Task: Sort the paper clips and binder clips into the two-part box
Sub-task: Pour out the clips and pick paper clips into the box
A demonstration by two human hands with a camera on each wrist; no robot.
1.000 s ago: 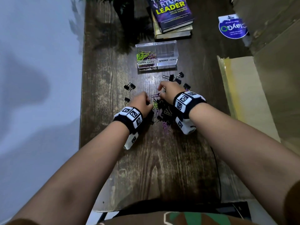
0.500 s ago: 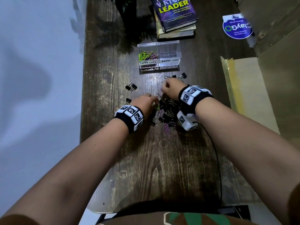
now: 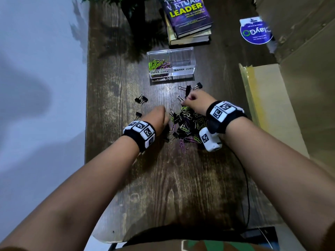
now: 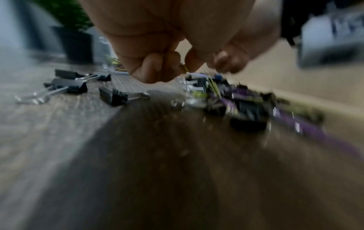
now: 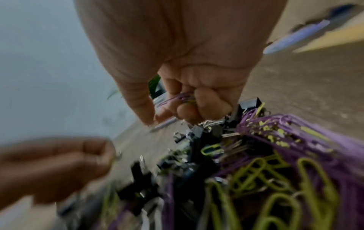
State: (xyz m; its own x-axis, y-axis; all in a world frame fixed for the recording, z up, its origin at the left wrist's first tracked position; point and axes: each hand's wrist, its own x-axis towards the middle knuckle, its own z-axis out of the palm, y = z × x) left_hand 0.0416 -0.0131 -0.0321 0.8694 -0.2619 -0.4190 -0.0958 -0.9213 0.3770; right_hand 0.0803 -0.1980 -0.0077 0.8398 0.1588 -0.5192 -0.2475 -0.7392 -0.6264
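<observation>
The box [image 3: 171, 69] labels read "PAPER CLIPS" and "BINDER CLIPS"; the top book [image 3: 187, 13] reads "VIRTUAL LEADER".

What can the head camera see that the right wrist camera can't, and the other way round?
Only the head view shows the two-part box, its paper-clip half filled and binder half bare, plus the books. Only the right wrist view shows purple paper clips pinched in the right hand. Both show the mixed pile on the table, with the left hand beside it.
</observation>
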